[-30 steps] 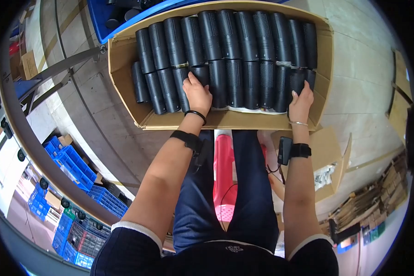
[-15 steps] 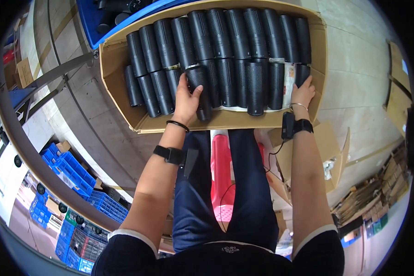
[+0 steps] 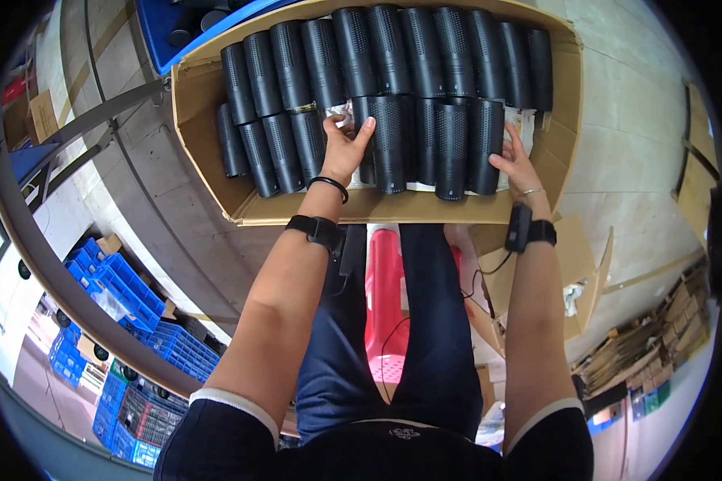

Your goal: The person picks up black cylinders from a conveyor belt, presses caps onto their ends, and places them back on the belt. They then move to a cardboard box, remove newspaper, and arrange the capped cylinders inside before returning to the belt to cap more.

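Observation:
An open cardboard box (image 3: 377,207) rests across my lap, filled with two rows of black perforated cylinders (image 3: 425,56). My left hand (image 3: 343,148) lies in a gap in the near row, fingers spread on a crinkled silvery wrap (image 3: 338,111), thumb against a black cylinder (image 3: 389,144). My right hand (image 3: 517,164) presses flat against the side of the rightmost near-row cylinder (image 3: 486,144). Neither hand grips anything. Both wrists wear black bands.
A red plastic stool (image 3: 387,305) shows between my knees. Blue crates (image 3: 116,284) are stacked at the lower left beside a curved metal rail (image 3: 48,264). Flattened cardboard (image 3: 578,256) lies on the floor to the right. A blue bin (image 3: 168,24) sits beyond the box.
My left hand has let go of a near-row cylinder and slid left into the gap. My right hand has shifted to the side of the end cylinder. The box sits lower in view.

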Available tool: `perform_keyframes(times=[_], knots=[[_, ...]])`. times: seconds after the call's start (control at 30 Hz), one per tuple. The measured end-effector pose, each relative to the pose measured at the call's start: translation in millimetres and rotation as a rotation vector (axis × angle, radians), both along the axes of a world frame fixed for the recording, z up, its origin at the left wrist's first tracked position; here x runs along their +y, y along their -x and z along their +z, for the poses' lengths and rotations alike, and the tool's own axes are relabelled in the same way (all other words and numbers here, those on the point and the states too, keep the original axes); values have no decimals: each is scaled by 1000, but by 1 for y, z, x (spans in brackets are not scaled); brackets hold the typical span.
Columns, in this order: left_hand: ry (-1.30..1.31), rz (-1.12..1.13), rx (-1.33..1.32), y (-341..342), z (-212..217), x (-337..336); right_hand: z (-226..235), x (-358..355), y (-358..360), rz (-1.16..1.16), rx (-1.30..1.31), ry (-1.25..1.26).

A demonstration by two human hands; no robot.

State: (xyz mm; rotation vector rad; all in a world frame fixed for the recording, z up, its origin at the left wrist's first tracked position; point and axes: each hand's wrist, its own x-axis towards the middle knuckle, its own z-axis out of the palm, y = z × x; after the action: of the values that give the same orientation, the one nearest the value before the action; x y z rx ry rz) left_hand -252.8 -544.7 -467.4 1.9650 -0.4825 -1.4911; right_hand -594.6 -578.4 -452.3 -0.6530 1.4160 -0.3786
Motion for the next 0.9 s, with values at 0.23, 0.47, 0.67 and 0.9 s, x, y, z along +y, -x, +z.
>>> perform_keyframes(times=[0.23,0.47,0.67,0.9], knots=[[-64,-104,294,20,8,-1,-23,0,4,89,-252,-73],[-116,-5,558,13,18,-3,1,-15,-10,-5,-559,-216],[-283,48,924,2,8,-5,-7,-13,-13,-7,-540,-151],[-258,81,1189,9,-2,-3,-14,2,-13,-78,-515,-120]])
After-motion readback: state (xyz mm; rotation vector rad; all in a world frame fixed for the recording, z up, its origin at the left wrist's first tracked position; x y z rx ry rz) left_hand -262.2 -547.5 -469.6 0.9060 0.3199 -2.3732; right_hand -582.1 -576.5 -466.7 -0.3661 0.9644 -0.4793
